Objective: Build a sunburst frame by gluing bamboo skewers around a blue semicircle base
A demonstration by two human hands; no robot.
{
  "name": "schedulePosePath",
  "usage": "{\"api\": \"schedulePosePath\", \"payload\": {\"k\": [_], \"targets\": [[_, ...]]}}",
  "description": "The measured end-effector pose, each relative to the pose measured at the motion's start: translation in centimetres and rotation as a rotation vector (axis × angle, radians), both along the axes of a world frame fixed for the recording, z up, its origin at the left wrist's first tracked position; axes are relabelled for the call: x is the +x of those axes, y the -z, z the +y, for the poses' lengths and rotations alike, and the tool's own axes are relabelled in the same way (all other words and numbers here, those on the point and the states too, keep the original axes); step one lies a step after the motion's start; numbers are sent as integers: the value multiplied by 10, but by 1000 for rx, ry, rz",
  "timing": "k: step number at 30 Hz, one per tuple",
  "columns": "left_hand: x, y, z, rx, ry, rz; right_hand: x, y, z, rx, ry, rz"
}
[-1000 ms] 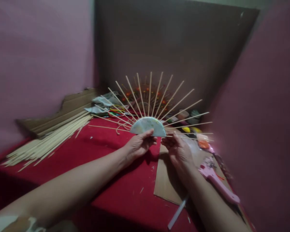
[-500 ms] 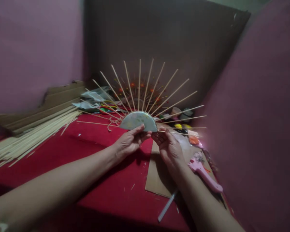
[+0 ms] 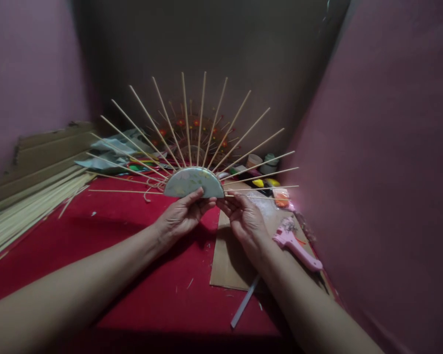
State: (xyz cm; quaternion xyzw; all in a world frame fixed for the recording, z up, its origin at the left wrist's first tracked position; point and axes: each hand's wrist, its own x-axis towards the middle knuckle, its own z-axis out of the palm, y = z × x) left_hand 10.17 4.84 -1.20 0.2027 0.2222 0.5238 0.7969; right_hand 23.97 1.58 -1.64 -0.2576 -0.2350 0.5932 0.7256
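Observation:
Between my hands, above the table, is a half-round piece (image 3: pixel 186 181) with a pale, patterned face. Thin wooden sticks (image 3: pixel 200 118) fan out from its curved edge like rays. My left hand (image 3: pixel 184 211) pinches its straight lower edge, thumb on the face and fingers beneath. At the lower right corner, my right hand (image 3: pixel 245 216) has its fingers closed on the edge near the lowest right stick. Its exact fingertip contact is partly hidden.
Loose wooden sticks (image 3: pixel 33 209) lie left beside cardboard (image 3: pixel 55 152). On the right, a pink glue gun (image 3: pixel 297 248) and a glue stick (image 3: pixel 244 302) lie near a cardboard sheet (image 3: pixel 221 268). Behind stands a similar decorated fan shape (image 3: pixel 210 125) on the red cloth (image 3: pixel 133 275).
The whole scene has shifted left in view as the camera turned right. Both hands still hold the half-round piece in much the same grip.

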Motion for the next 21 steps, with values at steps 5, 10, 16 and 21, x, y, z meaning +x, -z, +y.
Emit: {"api": "schedulePosePath", "payload": {"k": [5,10,16,21], "targets": [[-1,3,-1,26,32,7,0,0,-1,-13,-10,9],[-1,3,-2,30,51,27,-1,0,-1,-33,-9,17],[0,1,-3,59,51,56,-4,-1,-2,-62,34,-4],[0,3,-2,94,39,52,-5,-3,-4,-94,83,9]]}}
